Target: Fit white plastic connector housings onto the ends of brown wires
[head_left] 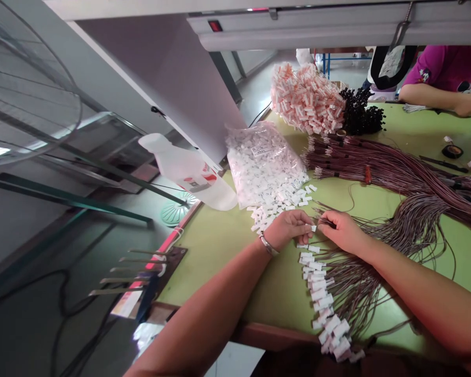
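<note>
My left hand [288, 229] pinches a small white plastic connector [313, 228] between thumb and fingertips. Close beside it, my right hand [341, 230] has its fingers closed on thin brown wires [325, 222], their ends pointing toward the connector. Whether a wire end sits inside the connector I cannot tell. Below both hands runs a row of white connectors [321, 293] fitted on brown wires. Under my right forearm the loose wire bundle [400, 230] spreads across the table. Loose white connectors [265, 214] lie just behind my left hand.
A clear bag of white connectors [265, 162] lies on the green table [220, 262], by a white plastic bottle [192, 173]. Behind are pinkish connectors [306, 99], black parts [361, 112] and tied wire bundles [377, 157]. A metal-pronged rack [141, 272] stands at the left edge. Another person's arm [432, 97] rests far right.
</note>
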The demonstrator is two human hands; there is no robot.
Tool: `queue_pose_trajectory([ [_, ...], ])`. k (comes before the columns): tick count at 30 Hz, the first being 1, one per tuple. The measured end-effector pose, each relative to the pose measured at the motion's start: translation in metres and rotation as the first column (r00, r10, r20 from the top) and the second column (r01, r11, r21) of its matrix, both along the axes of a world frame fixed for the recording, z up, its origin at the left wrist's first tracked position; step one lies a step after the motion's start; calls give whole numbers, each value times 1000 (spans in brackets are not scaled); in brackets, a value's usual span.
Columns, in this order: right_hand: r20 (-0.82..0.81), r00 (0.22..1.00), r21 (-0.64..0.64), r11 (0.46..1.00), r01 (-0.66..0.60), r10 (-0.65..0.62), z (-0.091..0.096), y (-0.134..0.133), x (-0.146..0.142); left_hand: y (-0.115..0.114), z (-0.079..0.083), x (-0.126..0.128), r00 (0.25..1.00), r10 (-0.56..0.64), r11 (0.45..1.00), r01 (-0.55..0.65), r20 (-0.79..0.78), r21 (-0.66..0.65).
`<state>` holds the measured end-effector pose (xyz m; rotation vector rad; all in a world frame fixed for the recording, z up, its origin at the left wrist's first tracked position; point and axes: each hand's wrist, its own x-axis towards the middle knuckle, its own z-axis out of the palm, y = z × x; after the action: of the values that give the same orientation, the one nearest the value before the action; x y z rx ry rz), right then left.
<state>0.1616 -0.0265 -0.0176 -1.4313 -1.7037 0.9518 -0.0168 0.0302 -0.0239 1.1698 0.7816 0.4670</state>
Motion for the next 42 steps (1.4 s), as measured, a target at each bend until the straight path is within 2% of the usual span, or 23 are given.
queue_pose_trajectory([
  [4,54,998,108,994,3,-8,1,-2,-1,2,1,0,1000,-9,999,9,9,-35],
  [7,110,992,128,991,42,-56,0,-2,-3,-4,1,6,997,79,995,-78,-12,55],
  [9,115,989,111,991,81,-94,-2,-1,-4,-9,1,10,989,146,976,-139,-28,167],
  [13,95,990,68,993,100,-106,-7,-1,-4,-16,0,16,974,220,917,-189,-50,351],
  [15,87,991,56,994,96,-101,-9,0,-3,-16,-2,16,975,217,907,-182,-52,381],
  [21,-45,996,-44,997,71,-73,-7,2,-1,-10,-4,9,991,121,925,-94,-52,367],
  [25,-98,992,-136,988,68,-82,-5,3,-1,-8,-6,8,989,146,874,-115,-29,473],
  [27,-99,991,-141,987,75,-89,-6,4,-1,-9,-8,9,987,159,846,-123,-26,519],
  [31,-77,992,-110,990,92,-100,-8,5,-1,-14,-10,14,983,182,847,-139,-35,513],
  [35,-95,987,-113,987,116,-127,-8,4,-2,-17,-11,18,962,273,864,-241,-8,442],
  [38,-163,976,-168,979,115,-142,-6,4,-1,-16,-10,17,963,268,880,-255,23,400],
  [42,-227,959,-223,967,120,-171,-5,4,0,-11,-10,12,959,281,874,-274,43,402],
])
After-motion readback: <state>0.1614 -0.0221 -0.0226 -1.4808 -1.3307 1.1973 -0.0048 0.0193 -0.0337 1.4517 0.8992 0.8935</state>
